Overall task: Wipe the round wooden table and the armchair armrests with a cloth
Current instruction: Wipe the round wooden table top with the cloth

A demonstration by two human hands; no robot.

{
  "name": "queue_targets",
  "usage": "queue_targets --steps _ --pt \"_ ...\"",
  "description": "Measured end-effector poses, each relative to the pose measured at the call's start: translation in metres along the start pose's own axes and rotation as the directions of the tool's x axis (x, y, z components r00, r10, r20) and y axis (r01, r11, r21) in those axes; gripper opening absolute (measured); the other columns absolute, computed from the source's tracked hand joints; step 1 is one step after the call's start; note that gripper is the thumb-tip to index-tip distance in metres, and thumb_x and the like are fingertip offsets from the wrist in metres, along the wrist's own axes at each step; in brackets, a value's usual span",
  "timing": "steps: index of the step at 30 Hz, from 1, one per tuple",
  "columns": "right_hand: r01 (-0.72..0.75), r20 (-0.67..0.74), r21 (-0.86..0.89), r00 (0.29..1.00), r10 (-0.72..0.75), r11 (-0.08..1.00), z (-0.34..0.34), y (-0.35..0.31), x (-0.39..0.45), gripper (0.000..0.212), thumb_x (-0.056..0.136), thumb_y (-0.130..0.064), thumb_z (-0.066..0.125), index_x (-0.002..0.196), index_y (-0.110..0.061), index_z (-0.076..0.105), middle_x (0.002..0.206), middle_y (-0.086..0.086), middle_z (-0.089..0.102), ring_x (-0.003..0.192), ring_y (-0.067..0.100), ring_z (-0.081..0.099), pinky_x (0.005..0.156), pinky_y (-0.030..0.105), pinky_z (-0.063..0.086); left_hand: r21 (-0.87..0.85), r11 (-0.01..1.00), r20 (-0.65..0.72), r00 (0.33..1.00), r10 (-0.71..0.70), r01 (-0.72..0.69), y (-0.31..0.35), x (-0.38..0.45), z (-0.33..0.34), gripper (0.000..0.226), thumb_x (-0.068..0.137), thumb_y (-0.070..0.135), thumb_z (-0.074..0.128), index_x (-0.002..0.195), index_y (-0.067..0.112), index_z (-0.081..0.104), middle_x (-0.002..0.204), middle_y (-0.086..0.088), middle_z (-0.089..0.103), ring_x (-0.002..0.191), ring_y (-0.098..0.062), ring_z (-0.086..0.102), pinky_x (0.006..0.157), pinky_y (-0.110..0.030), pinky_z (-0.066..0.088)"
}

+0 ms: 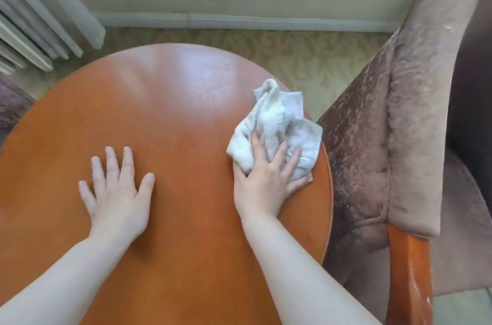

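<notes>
The round wooden table (170, 117) fills the middle of the view, orange-brown and glossy. A crumpled white cloth (277, 122) lies on its right side, close to the rim. My right hand (266, 178) presses flat on the near part of the cloth with fingers spread. Left of centre, my left hand (117, 191) rests palm down on the bare tabletop, fingers spread, holding nothing. The armchair (399, 125) stands just right of the table, with a padded brown velvet arm and a wooden armrest front (410, 276) at the lower right.
A radiator (24, 40) stands at the upper left beside a pale curtain (66, 5). The wall and its skirting board (239, 21) run behind the table. Patterned carpet (306, 58) shows between table and wall. Part of another upholstered seat (10, 106) touches the left edge.
</notes>
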State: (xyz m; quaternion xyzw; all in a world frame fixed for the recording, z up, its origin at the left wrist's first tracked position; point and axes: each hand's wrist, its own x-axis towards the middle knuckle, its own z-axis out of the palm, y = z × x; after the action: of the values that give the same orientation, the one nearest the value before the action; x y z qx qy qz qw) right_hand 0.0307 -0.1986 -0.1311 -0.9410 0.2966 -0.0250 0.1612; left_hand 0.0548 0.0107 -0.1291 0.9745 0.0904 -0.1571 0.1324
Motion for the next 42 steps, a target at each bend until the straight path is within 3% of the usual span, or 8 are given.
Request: queue_targets --steps 4,10,13,18,28,34,38,42 --pt "0.524 0.096 -0.187 0.851 -0.516 0.831 -0.026 0.083 -0.007 0.057 0.08 -0.061 0.052 0.134 -0.044 0.045 0.159 0.004 0.024 0.145 0.04 0.016 0.103 0.075 0.018 -0.005 1.0 -0.036 0.999 0.026 -0.027 0.018 0.012 0.0 0.066 0.096 0.05 0.024 0.152 0.029 -0.003 0.161 0.0 -0.012 0.146 -0.02 -0.017 0.116 -0.05 -0.007" --pt "-0.21 -0.03 0.046 0.977 0.211 0.977 -0.003 -0.016 0.081 0.058 0.081 -0.071 0.048 0.136 -0.053 0.04 0.162 -0.003 0.009 0.147 0.033 -0.001 0.107 0.072 0.003 0.033 0.997 -0.038 0.996 0.076 -0.075 0.029 0.022 0.012 0.064 0.096 0.05 0.021 0.151 0.033 -0.006 0.161 0.001 -0.014 0.146 -0.021 -0.018 0.115 -0.051 -0.008" --pt "0.152 0.045 0.021 0.987 -0.153 0.988 0.023 -0.067 0.051 0.057 0.08 -0.049 0.059 0.135 -0.05 0.042 0.159 0.001 0.02 0.146 0.034 0.004 0.105 0.073 0.002 0.045 0.996 -0.078 0.994 0.077 -0.073 0.03 0.023 0.014 0.062 0.096 0.046 0.025 0.152 0.031 0.0 0.162 -0.001 -0.007 0.147 -0.022 -0.011 0.116 -0.052 -0.004" --pt "0.907 0.211 -0.087 0.421 -0.882 0.412 -0.012 0.023 0.037 0.051 0.07 -0.027 0.064 0.121 -0.031 0.063 0.15 0.011 0.041 0.139 0.038 0.035 0.102 0.074 0.023 0.014 0.997 -0.106 0.991 0.077 -0.076 0.008 0.006 0.008 0.062 0.095 0.049 0.024 0.152 0.027 0.012 0.162 0.0 0.006 0.148 -0.018 -0.007 0.115 -0.051 -0.003" --pt "0.167 0.015 -0.027 0.986 -0.166 0.986 0.044 -0.13 0.082 0.058 0.072 -0.065 0.057 0.125 -0.042 0.051 0.154 0.002 0.029 0.144 0.031 0.017 0.109 0.065 0.013 -0.047 0.985 -0.177 0.969 -0.172 0.167 -0.074 0.0 -0.01 0.068 0.093 0.055 0.017 0.153 0.027 0.001 0.162 -0.001 -0.003 0.148 -0.018 -0.009 0.118 -0.049 0.0" --pt "0.994 0.283 -0.032 0.108 -0.953 0.103 0.007 -0.046 0.08 0.041 0.076 -0.035 0.055 0.116 -0.028 0.058 0.14 0.016 0.051 0.133 0.039 0.043 0.103 0.066 0.03 -0.048 0.992 -0.183 0.976 -0.121 0.114 -0.111 0.0 -0.019 0.066 0.094 0.057 0.011 0.153 0.028 0.002 0.162 0.001 -0.002 0.148 -0.017 -0.008 0.119 -0.046 0.0" --pt "0.511 0.008 -0.117 0.858 -0.514 0.851 0.029 -0.11 0.109 0.044 0.086 -0.044 0.046 0.128 -0.031 0.043 0.142 0.019 0.042 0.131 0.035 0.036 0.106 0.063 0.025 -0.063 0.997 -0.183 0.981 -0.065 0.054 -0.136 0.0 -0.024 0.063 0.097 0.053 0.015 0.153 0.029 0.002 0.162 0.003 -0.002 0.148 -0.013 -0.009 0.118 -0.044 -0.002" --pt "0.177 0.059 -0.052 0.983 -0.174 0.983 0.075 -0.234 0.03 0.055 0.085 -0.028 0.052 0.136 -0.046 0.043 0.155 0.011 0.028 0.141 0.035 0.021 0.109 0.063 0.017 -0.175 0.984 -0.189 0.98 -0.064 0.03 -0.151 -0.003 -0.026 0.061 0.098 0.047 0.024 0.152 0.028 0.004 0.161 0.007 -0.005 0.144 -0.004 -0.016 0.117 -0.033 -0.007"
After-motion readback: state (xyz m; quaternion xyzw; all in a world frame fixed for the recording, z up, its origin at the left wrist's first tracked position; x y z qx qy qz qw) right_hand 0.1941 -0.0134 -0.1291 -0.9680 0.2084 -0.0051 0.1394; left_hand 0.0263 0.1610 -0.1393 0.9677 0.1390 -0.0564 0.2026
